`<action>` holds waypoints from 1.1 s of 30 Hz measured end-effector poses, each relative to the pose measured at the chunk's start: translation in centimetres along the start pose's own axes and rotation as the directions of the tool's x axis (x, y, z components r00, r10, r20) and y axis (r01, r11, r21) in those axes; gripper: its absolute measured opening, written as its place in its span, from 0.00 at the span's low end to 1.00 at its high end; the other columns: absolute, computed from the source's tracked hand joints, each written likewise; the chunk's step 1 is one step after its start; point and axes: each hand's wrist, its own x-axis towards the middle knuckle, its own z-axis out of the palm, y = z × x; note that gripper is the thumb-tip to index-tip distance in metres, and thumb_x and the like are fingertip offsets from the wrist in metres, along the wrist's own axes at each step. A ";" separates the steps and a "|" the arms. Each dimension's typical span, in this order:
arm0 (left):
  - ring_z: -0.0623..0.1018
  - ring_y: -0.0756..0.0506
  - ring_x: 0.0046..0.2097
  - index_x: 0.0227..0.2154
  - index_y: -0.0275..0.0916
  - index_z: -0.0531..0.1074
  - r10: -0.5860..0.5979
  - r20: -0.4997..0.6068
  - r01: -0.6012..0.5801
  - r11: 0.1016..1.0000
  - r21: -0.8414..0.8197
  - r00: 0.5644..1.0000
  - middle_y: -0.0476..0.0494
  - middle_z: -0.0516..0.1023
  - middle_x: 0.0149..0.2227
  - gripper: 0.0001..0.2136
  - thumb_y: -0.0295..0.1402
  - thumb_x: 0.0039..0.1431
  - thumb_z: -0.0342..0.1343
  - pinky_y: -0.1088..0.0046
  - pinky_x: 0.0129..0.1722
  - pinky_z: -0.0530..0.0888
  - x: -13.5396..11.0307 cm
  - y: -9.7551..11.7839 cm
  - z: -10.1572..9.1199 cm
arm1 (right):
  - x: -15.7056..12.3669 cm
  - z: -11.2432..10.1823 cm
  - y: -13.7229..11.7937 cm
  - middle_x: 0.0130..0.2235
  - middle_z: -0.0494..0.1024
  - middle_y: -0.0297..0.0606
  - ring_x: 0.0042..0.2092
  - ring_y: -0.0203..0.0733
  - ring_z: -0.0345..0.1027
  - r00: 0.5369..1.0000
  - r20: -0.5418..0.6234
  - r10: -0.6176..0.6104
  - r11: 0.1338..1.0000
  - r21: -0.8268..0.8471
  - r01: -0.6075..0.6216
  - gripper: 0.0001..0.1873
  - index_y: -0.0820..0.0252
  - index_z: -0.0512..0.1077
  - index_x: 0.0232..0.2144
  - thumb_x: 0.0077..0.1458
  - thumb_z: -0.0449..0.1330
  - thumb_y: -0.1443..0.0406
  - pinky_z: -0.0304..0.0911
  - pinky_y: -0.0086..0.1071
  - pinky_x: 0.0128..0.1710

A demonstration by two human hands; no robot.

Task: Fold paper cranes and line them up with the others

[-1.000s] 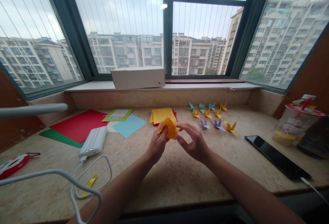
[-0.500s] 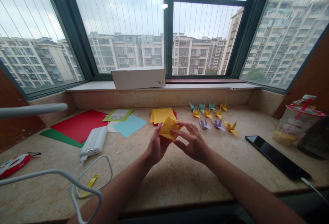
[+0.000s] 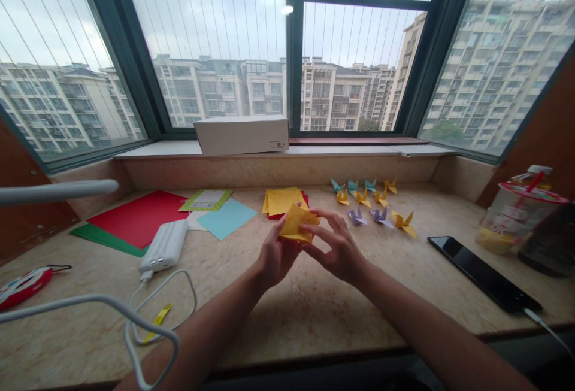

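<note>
- Left hand [image 3: 275,259] closed around the near left side of the folded yellow paper [image 3: 296,223], thumb along its edge, fingers tucked underneath; this grip looks like the steadying one.
- Right hand [image 3: 344,247] half-curled, fingers spread apart, at least one fingertip laid on the front of the paper; whether the thumb presses from behind, I cannot tell.
- Yellow paper sits between the two hands, raised off the counter [image 3: 305,325], its layers standing a little loose (the exact fold is too small to read).
- Handling it well, I'd judge, means the left grip staying firm but light, since thin paper dents easily, while the right fingertips line up the edges before any crease is pressed.
- Pressing from the middle outward should keep the layers from sliding; a fold made in the air drifts more easily than one backed by the counter.
- Just beyond the hands lies a stack of yellow sheets [image 3: 284,199]; beyond and right of the right hand stand small paper birds [image 3: 404,223].
- Left of the left hand, a blue sheet [image 3: 227,219] and a power bank [image 3: 165,246]; well right of the right hand, a phone [image 3: 483,274].
</note>
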 end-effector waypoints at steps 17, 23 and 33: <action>0.73 0.39 0.56 0.51 0.39 0.73 -0.055 0.028 0.050 0.988 0.149 0.998 0.38 0.75 0.54 0.17 0.32 0.59 0.60 0.57 0.60 0.66 0.1 -0.9 -0.6 | 0.3 0.2 1.1 0.43 0.75 0.41 0.45 0.47 0.69 0.953 -0.166 0.252 0.965 0.120 -0.234 0.09 0.55 0.76 0.41 0.60 0.60 0.61 0.64 0.44 0.48; 0.74 0.37 0.55 0.49 0.38 0.75 -0.006 0.026 -0.001 0.968 0.250 1.000 0.37 0.76 0.52 0.17 0.37 0.58 0.62 0.54 0.58 0.67 0.3 -1.3 -0.7 | 0.3 0.1 0.9 0.34 0.77 0.36 0.35 0.43 0.69 0.948 -0.210 0.241 0.969 0.106 -0.223 0.09 0.56 0.74 0.43 0.59 0.61 0.62 0.64 0.41 0.41; 0.76 0.41 0.51 0.48 0.37 0.75 0.047 -0.063 -0.029 0.966 0.257 0.997 0.39 0.77 0.49 0.16 0.38 0.59 0.60 0.59 0.56 0.70 0.4 -1.6 -0.6 | -0.2 0.9 0.6 0.42 0.81 0.39 0.43 0.46 0.73 0.984 -0.175 -0.027 1.000 -0.003 0.027 0.10 0.53 0.75 0.45 0.61 0.60 0.66 0.62 0.43 0.46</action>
